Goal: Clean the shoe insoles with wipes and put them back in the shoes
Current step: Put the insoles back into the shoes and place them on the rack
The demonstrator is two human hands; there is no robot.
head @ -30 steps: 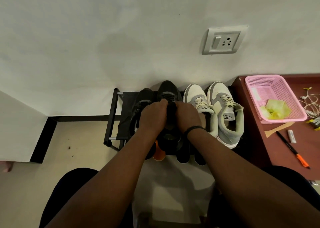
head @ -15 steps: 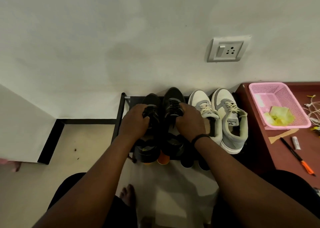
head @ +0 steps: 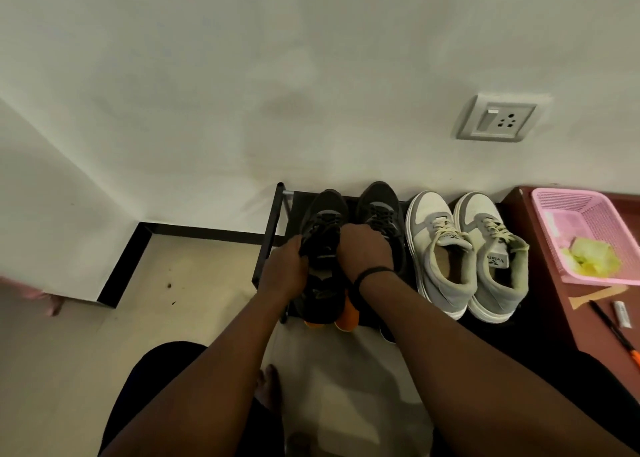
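Two black sneakers stand side by side on a low black shoe rack against the wall. My left hand grips the left side of the left black shoe. My right hand grips that same shoe's right side, just in front of the right black shoe. The shoe's opening and any insole are hidden between my hands. Right of them stands a pair of grey and white sneakers with tan insoles showing inside.
A dark red table at the right carries a pink basket holding crumpled yellow-green wipes, plus a pen and a small white tube. Orange shoe toes poke out below the rack. My bare foot rests on the floor.
My hands moved from one on each black shoe to both on the left black shoe. The camera view has tilted and shifted slightly.
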